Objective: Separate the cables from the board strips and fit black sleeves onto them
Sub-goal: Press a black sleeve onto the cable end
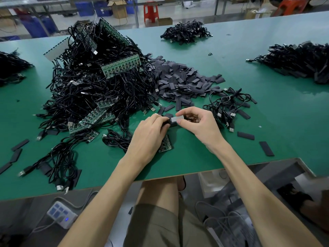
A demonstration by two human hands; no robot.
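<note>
The left hand (151, 130) has its grip clamped on a black sleeve (172, 124); the right hand (202, 125) pinches a small board (178, 119) touching it, near the bench (195, 157) front edge.

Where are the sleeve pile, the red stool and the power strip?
sleeve pile (179, 79), head view, middle of the heap.
red stool (151, 7), head view, its upper part.
power strip (61, 214), head view, its top face.

Seated worker, head view. Left hand (149, 132) and right hand (201, 125) are bare, and both forearms (110, 179) are uncovered to the frame edge. Olive-green woven fabric shorts (160, 227), hem ending just above the bare knee (158, 191).
</note>
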